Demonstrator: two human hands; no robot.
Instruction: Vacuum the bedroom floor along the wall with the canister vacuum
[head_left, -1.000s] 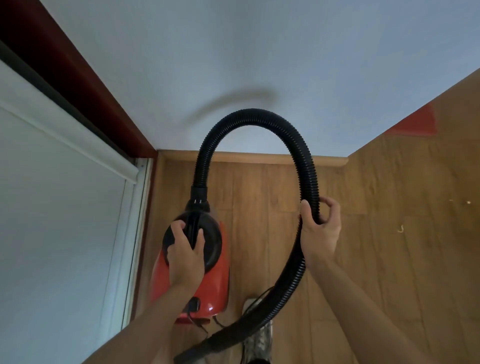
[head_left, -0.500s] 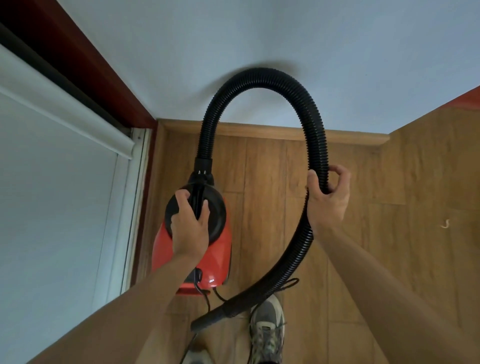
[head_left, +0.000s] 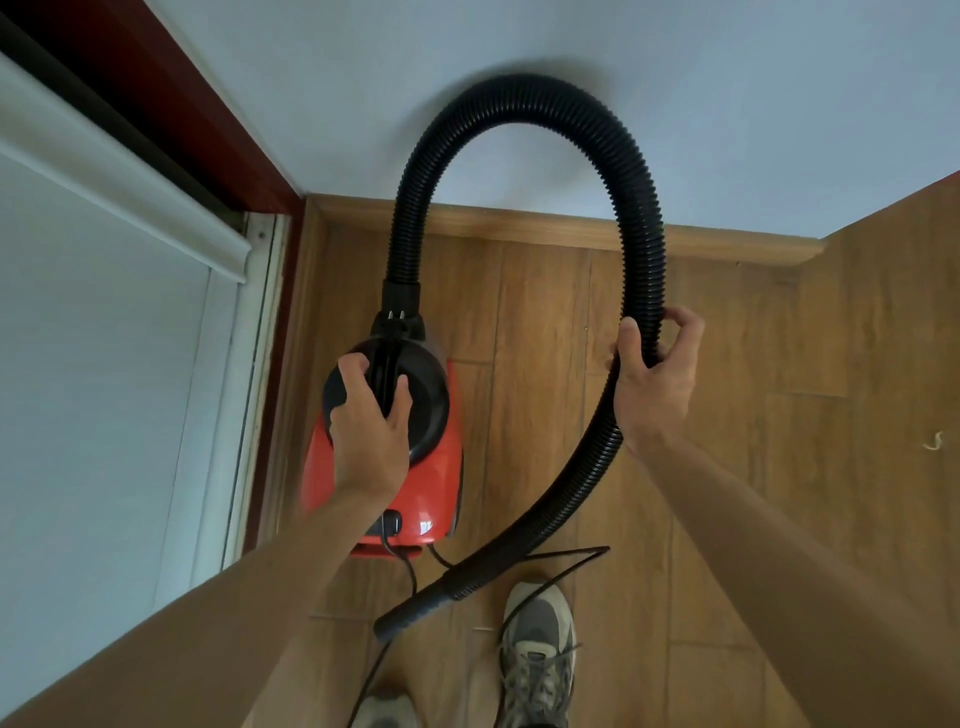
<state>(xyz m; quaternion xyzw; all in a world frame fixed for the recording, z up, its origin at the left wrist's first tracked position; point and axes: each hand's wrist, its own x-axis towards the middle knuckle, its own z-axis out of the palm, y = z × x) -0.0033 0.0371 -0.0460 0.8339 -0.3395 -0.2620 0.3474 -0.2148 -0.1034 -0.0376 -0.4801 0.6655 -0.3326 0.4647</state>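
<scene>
While the canister vacuum (head_left: 415, 493) is gripped by its top, treat the step in hand as positioning the machine before any cleaning pass.

Head view:
- The red canister sits at centre-left of the frame, just beside the window frame (head_left: 260, 364) and near the skirting board (head_left: 571, 231) at the foot of the wall (head_left: 675, 78). Whether it rests on the floor (head_left: 831, 364) or hangs just above it cannot be told.
- The left hand (head_left: 371, 415) has its fingers curled round the black carry handle (head_left: 387, 364).
- The right hand (head_left: 657, 384), at centre-right, wraps thumb and fingers round the ribbed hose (head_left: 519, 98), which arches up in front of the wall and back down.
- The hose end (head_left: 410, 613) lies at lower centre, near a shoe (head_left: 537, 644); no floor tool is visible on it.
- The power cord (head_left: 410, 571) trails from the rear of the canister toward the feet.

Recommended practice:
1. Set the canister down parallel to the skirting, clear of the window frame.
2. Slide the right hand down toward the hose end for control.
3. Route the cord away from the shoes; it is a likely trip hazard.
4. Work along the skirting, then collect the scrap (head_left: 935, 441) at the right edge of the frame.
</scene>
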